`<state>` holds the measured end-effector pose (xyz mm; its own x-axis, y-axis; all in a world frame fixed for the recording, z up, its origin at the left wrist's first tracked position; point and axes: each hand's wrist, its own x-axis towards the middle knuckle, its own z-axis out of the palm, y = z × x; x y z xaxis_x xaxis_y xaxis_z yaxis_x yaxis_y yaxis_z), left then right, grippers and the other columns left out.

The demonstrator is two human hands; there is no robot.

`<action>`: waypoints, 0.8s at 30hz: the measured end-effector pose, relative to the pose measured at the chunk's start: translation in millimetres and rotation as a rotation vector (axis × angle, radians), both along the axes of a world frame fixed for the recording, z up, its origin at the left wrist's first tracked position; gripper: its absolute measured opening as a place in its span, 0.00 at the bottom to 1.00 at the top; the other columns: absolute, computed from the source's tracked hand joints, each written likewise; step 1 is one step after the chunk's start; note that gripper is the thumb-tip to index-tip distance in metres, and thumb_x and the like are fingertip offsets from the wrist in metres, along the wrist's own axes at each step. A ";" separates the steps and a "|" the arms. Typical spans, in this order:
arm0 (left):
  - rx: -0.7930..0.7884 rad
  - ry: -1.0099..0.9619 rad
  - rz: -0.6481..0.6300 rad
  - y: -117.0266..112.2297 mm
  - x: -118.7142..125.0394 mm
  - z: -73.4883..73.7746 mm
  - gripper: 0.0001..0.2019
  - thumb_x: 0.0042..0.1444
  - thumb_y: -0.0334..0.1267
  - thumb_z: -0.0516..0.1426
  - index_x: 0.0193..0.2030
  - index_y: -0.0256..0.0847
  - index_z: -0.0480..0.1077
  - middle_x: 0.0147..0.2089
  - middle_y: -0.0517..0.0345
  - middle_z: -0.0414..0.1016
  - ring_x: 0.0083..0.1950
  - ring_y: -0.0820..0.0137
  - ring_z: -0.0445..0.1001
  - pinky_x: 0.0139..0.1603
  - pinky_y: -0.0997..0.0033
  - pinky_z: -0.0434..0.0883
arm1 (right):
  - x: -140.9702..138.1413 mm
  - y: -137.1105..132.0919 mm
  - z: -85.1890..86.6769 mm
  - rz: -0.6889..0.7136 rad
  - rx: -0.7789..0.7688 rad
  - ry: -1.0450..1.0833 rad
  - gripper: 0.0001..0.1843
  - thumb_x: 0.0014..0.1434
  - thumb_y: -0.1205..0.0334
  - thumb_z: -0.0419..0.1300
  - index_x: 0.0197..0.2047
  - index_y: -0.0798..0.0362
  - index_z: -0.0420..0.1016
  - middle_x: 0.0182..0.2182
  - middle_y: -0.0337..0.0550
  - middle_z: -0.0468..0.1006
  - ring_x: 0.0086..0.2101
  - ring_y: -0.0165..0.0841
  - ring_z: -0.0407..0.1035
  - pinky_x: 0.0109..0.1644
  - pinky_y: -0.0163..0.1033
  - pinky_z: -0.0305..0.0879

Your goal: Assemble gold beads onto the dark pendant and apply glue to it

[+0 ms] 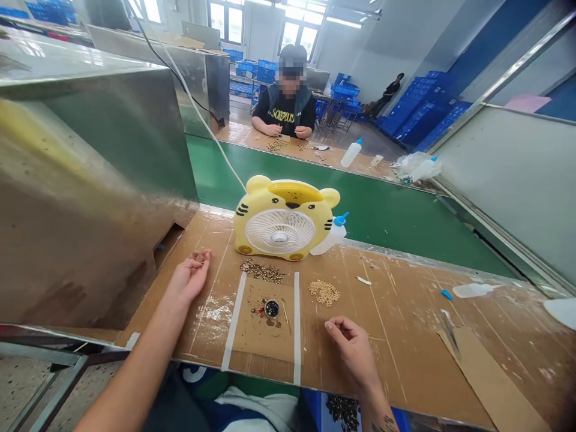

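Beads (200,258), tiny, hard and light, sit pinched in my left hand (189,279) on the cardboard bench (405,324); I judge they roll and slip, so fingertips suit them. My right hand (353,348) rests loosely curled, holding nothing.

A cardboard-topped bench (405,336) borders a green conveyor belt (382,210); a steel housing (90,180) stands left, blue crates (423,114) stack along the white wall (387,48), bright windows (297,30) behind
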<state>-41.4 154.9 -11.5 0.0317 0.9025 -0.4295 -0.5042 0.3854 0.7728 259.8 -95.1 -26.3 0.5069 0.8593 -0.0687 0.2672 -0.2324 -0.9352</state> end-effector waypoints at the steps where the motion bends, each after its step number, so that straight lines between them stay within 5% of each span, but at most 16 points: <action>1: -0.051 -0.104 0.070 -0.6 -3.4 0.8 0.14 0.43 0.14 0.46 0.27 0.36 0.62 0.32 0.55 0.72 0.38 0.77 0.76 0.40 0.81 0.75 | 2.6 3.0 -0.1 0.002 0.002 -0.004 0.20 0.53 0.45 0.63 0.27 0.55 0.72 0.22 0.39 0.68 0.25 0.32 0.61 0.29 0.36 0.58; 4: -0.136 -0.294 0.139 -8.3 -4.7 -2.1 0.13 0.51 0.14 0.46 0.33 0.30 0.68 0.36 0.48 0.75 0.41 0.73 0.78 0.41 0.81 0.77 | 10.9 15.2 0.4 0.025 0.000 -0.049 0.19 0.54 0.46 0.62 0.27 0.55 0.71 0.23 0.38 0.69 0.26 0.32 0.62 0.31 0.35 0.58; 9: -0.058 -0.205 -0.044 -27.3 1.7 -12.2 0.12 0.54 0.17 0.51 0.39 0.27 0.73 0.39 0.43 0.78 0.38 0.71 0.79 0.38 0.82 0.78 | 21.3 35.4 3.4 0.118 -0.106 -0.270 0.18 0.58 0.47 0.56 0.30 0.54 0.73 0.25 0.39 0.71 0.27 0.34 0.64 0.32 0.37 0.59; 15: -0.090 -0.260 -0.210 -59.3 -4.2 -15.0 0.13 0.48 0.14 0.53 0.36 0.27 0.74 0.42 0.40 0.78 0.49 0.62 0.77 0.53 0.71 0.75 | 30.1 45.4 -12.1 0.356 -0.232 -0.659 0.17 0.59 0.51 0.52 0.39 0.51 0.77 0.31 0.43 0.78 0.32 0.40 0.71 0.38 0.43 0.64; 19: -0.062 -0.245 -0.314 -71.7 -8.2 -22.0 0.07 0.52 0.23 0.58 0.38 0.28 0.75 0.41 0.43 0.78 0.43 0.65 0.79 0.47 0.76 0.76 | 34.6 54.3 -24.3 0.420 -0.297 -0.712 0.18 0.60 0.52 0.49 0.39 0.49 0.78 0.39 0.44 0.79 0.39 0.42 0.73 0.43 0.46 0.67; 24: -0.044 -0.234 -0.374 -74.9 -6.3 -26.1 0.08 0.48 0.24 0.62 0.38 0.28 0.75 0.40 0.46 0.79 0.41 0.70 0.79 0.47 0.78 0.76 | 27.9 57.5 -16.7 0.437 -0.338 -0.789 0.18 0.60 0.55 0.48 0.38 0.51 0.77 0.36 0.47 0.79 0.37 0.42 0.73 0.42 0.46 0.68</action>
<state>-47.7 80.0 -37.6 0.4537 0.7916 -0.4093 -0.4835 0.6045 0.6330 287.7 -37.6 -42.9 0.1533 0.9804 -0.1236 0.9173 -0.1877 -0.3512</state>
